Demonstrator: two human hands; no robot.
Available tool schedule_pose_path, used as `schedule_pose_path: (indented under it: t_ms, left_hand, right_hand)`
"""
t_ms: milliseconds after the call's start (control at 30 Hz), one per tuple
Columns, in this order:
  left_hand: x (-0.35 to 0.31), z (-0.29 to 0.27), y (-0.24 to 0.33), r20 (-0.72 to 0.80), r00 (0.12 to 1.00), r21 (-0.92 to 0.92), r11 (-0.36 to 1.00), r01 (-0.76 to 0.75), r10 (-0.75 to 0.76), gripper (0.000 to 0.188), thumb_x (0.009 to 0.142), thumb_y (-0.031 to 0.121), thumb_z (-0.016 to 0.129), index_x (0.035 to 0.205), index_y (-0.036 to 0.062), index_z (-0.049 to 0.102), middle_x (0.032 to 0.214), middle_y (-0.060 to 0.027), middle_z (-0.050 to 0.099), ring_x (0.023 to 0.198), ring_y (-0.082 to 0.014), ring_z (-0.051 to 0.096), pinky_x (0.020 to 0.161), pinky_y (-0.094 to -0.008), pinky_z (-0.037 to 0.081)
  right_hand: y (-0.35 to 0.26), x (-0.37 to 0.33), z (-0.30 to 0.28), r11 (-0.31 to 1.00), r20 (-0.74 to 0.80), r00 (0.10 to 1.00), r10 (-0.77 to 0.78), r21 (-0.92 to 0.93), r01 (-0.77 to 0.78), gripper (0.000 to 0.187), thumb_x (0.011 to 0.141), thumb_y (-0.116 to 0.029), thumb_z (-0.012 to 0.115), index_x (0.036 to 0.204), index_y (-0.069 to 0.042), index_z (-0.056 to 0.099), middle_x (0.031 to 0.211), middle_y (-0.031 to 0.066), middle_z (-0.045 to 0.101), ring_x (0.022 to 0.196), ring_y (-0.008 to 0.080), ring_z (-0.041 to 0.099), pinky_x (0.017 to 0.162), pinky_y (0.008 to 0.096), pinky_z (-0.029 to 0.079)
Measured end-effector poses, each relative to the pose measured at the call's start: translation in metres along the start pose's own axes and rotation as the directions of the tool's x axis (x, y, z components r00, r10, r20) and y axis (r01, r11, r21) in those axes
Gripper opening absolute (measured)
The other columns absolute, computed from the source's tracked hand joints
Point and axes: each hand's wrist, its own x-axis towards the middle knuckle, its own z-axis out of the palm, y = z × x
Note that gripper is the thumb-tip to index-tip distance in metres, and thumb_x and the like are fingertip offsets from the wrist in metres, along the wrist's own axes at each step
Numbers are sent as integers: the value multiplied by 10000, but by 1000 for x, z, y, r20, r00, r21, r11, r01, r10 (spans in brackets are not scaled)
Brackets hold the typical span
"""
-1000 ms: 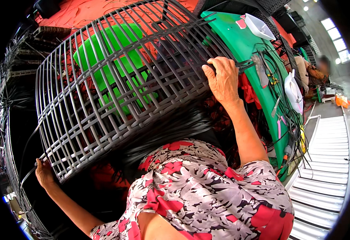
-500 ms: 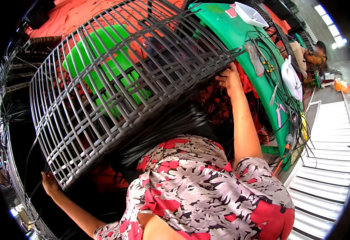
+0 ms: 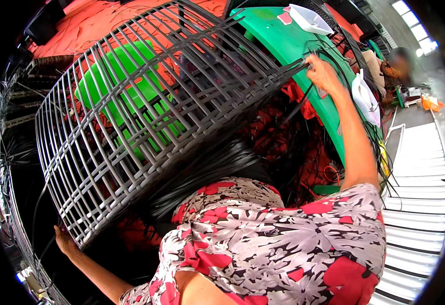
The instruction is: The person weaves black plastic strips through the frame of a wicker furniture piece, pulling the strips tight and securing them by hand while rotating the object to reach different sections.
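A large curved panel of dark grey woven plastic strips (image 3: pixel 125 109) leans across my lap, an open lattice with a denser band along its near edge. At its right end, my right hand (image 3: pixel 322 76) is closed on loose dark strip ends (image 3: pixel 294 68). One of these strips hangs down below the hand. My left hand (image 3: pixel 67 241) is at the panel's lower left corner, its fingers closed about the edge and partly hidden there. A bundle of black strips (image 3: pixel 212 170) lies between the panel and my patterned shirt.
A green table (image 3: pixel 268 25) stands at the right with white trays (image 3: pixel 311 19) and tangled strips on it. A bright green plastic chair (image 3: pixel 115 76) shows through the lattice. White slatted metal frames (image 3: pixel 415 203) lie at far right. A person (image 3: pixel 398 71) sits beyond.
My right hand has moved right and up from the panel's near edge to the strip ends, drawing a strip out. My left hand stays at the corner; the panel has shifted slightly.
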Motion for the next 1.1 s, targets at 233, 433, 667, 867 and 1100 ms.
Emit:
schedule_pose_path:
  t_ms: [233, 433, 667, 867, 1100]
  left_hand:
    - [11, -1, 3, -84, 994, 3, 998, -66, 66, 283, 891, 327, 573, 853, 54, 506, 779, -64, 552, 754, -205, 534, 756, -328, 448]
    - [28, -68, 18, -130, 985, 45, 994, -104, 109, 361, 822, 338, 671, 942, 30, 527, 899, -72, 566, 893, -216, 533, 856, -360, 431]
    - [16, -62, 38, -138, 987, -40, 996, -85, 78, 255, 822, 261, 671, 880, 30, 580, 871, -100, 627, 909, -241, 582, 892, -388, 443]
    - [24, -61, 33, 59, 997, -249, 968, -33, 49, 237, 843, 195, 644, 921, -22, 587, 956, -149, 642, 951, -262, 596, 911, -388, 456]
    - [33, -78, 24, 129, 992, -263, 965, 20, 15, 224, 844, 182, 639, 925, -24, 601, 924, -136, 657, 938, -248, 610, 909, -383, 465]
  right_hand:
    - [34, 98, -123, 966, -536, 841, -69, -248, -79, 276, 793, -69, 441, 938, -191, 641, 834, 99, 661, 783, 331, 633, 681, 429, 495]
    - [80, 168, -69, 799, -166, 972, -167, -600, 35, 568, 782, -39, 489, 1327, -161, 393, 1263, 208, 472, 1116, 382, 508, 908, 444, 431]
    - [-120, 3, -13, 819, -279, 799, -532, 70, 570, 284, 720, 34, 458, 890, -72, 659, 834, 107, 619, 843, 302, 544, 792, 374, 456]
    - [-134, -43, 27, 817, -327, 782, -530, 52, 575, 306, 682, 77, 505, 934, -28, 644, 915, 76, 603, 891, 273, 531, 792, 374, 429]
    - [-134, -47, 32, 850, -280, 819, -500, 21, 526, 369, 660, 90, 517, 981, -44, 639, 978, 57, 596, 940, 251, 525, 785, 368, 400]
